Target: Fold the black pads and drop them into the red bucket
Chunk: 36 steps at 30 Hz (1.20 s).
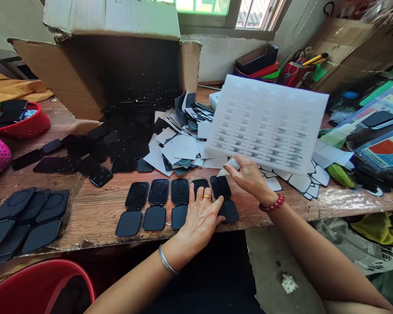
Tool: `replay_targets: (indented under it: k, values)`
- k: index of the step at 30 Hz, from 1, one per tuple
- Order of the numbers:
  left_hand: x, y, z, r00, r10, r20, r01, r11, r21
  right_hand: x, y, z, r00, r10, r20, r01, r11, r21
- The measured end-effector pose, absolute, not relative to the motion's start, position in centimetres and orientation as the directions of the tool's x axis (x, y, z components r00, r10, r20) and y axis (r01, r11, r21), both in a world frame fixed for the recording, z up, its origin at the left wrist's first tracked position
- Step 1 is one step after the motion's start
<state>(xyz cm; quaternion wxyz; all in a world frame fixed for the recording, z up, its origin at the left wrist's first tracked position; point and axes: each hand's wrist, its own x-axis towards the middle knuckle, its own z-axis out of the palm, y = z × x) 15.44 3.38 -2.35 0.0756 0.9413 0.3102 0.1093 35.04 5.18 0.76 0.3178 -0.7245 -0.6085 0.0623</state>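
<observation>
A row of black hinged square cases (158, 191), opened flat with ridged upper halves and smooth lower halves, lies along the table's front. My left hand (201, 213) rests with fingers spread over the fourth case from the left, its thumb side reaching the rightmost case (221, 186). In my right hand (250, 176) is a small white squeeze bottle (232, 165) with a pale nozzle. Its tip points left and down at the upper half of the rightmost case. Fingers hide most of the bottle.
Loose black pieces (101, 176) spill from a cardboard box (81, 78). Beside them lie white and black cut sheets (185, 148). A white gridded sheet (268, 122) leans behind my right hand. Closed black cases (50, 205) are stacked left, above a red basin (36, 283).
</observation>
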Motion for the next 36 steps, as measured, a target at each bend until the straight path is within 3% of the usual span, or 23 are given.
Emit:
replay_targets:
  k: [11, 19, 36]
  values:
    - [14.9, 3.1, -1.6, 0.789, 0.6, 0.133, 0.561, -0.792, 0.243, 37.7, 2.8, 0.7, 0.515, 0.851, 0.107, 0.593, -0.264, -0.761]
    - [10.8, 3.2, -1.0, 0.702, 0.708, 0.076, 0.685, -0.7, 0.202, 34.5, 2.5, 0.5, 0.435, 0.899, -0.047, 0.295, -0.191, -0.936]
    - [10.4, 3.7, -1.1, 0.722, 0.689, 0.058, 0.674, -0.72, 0.163, 30.9, 6.4, -0.2, 0.315, 0.938, 0.145, 0.669, -0.111, -0.735]
